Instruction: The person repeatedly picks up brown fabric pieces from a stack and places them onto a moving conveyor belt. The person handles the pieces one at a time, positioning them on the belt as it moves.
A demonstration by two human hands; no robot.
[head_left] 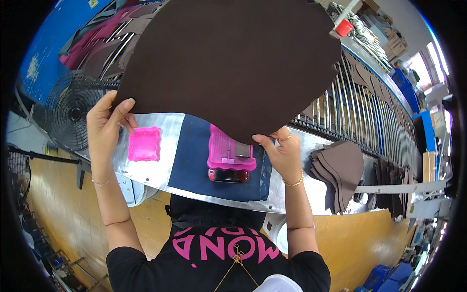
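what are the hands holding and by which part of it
A dark brown sheet: the left hand pinches its lower-left corner, the right hand its lower edge.

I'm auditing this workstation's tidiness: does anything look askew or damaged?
Mildly: the brown stack at right is fanned unevenly, not squared up, and the blue surface at upper left has a pale, scuffed-looking patch.

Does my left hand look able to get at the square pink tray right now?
Probably yes, once freed: the left hand pinches the brown sheet, but the pink tray appears close by, and the sheet doesn't cover it.
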